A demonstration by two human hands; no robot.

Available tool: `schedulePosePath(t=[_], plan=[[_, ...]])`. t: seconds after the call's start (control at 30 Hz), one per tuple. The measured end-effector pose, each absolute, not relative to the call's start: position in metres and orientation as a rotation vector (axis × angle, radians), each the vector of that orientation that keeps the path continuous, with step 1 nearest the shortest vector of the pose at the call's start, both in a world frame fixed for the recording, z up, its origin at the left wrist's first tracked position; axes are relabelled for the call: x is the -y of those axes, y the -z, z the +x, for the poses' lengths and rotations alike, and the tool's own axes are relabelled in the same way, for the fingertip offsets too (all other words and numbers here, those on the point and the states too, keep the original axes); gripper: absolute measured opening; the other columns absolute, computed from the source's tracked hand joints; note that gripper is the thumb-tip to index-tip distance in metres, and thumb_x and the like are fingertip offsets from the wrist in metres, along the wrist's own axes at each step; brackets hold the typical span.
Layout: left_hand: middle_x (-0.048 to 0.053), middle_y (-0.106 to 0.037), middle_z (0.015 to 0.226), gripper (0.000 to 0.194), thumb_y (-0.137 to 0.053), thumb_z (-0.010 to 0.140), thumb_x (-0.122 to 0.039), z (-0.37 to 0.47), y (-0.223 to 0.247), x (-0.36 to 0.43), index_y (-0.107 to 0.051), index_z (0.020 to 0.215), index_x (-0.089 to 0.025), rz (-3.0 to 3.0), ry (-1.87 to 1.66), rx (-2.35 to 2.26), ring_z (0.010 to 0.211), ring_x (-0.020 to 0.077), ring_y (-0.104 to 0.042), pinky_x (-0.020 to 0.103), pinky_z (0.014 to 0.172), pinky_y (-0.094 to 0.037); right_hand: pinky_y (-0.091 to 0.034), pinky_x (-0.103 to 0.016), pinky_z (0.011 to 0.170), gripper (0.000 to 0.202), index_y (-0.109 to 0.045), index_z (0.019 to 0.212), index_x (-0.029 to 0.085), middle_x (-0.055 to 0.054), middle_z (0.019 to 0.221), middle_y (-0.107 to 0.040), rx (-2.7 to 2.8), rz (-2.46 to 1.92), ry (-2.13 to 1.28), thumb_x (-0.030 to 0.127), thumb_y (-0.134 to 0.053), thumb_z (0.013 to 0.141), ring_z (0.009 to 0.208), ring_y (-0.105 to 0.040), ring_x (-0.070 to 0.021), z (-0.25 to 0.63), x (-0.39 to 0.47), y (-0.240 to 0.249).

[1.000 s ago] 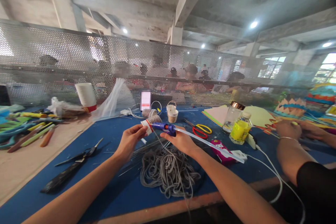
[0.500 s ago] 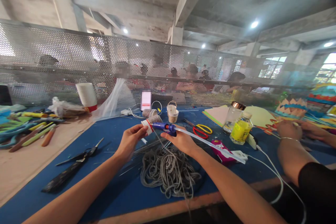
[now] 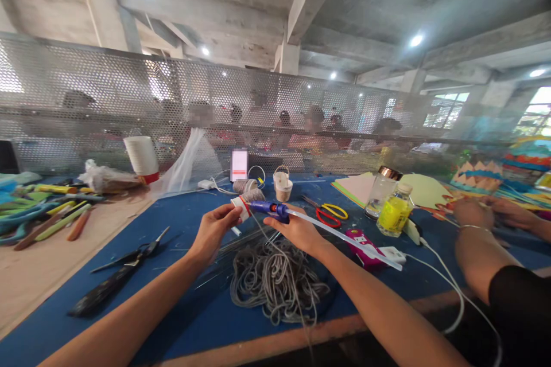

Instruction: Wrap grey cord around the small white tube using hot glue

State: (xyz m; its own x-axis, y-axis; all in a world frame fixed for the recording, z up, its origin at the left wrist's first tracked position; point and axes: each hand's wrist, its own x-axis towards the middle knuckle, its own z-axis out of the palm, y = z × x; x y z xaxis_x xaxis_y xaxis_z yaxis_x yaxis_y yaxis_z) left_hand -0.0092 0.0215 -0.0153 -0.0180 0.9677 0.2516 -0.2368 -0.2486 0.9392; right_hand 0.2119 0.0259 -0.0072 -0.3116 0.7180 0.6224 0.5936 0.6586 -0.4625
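My left hand (image 3: 216,230) is closed on a small white paper cup (image 3: 238,203) with a red rim, pinched between thumb and fingers. My right hand (image 3: 300,230) grips a blue glue gun (image 3: 275,210), its nozzle end at the cup's rim. A long translucent glue stick (image 3: 344,236) runs out of the gun's back over my right wrist. Below both hands lies a loose heap of grey cord (image 3: 279,284); one strand rises toward the cup. Whether this strand is attached there, I cannot tell. Beyond the gun stands a small cord-wrapped basket (image 3: 283,189) with a handle.
Black-handled scissors (image 3: 123,269) lie left; red and yellow scissors (image 3: 326,213) lie right. Past them stand a glass jar (image 3: 382,192) and a yellow bottle (image 3: 395,211). A phone (image 3: 239,164) leans at the back. A co-worker's hands (image 3: 477,215) work at far right.
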Motion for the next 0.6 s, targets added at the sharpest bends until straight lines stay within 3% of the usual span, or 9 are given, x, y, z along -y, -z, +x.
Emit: schedulePosePath(t=[0.6], plan=[[0.007,-0.071,0.091,0.026,-0.076,0.071,-0.036,-0.011,0.018,-0.0238,-0.074,0.088,-0.016,1.221,-1.478,-0.877,0.079,0.0168,-0.06,0.028,0.078,-0.048,-0.041,-0.026,0.067,0.04,-0.066,0.089,0.02,-0.002,0.076,-0.066,2.026,-1.071,-0.138,0.057,-0.055,0.084,0.069,-0.058,-0.0159,0.2116,-0.0254,0.0075]])
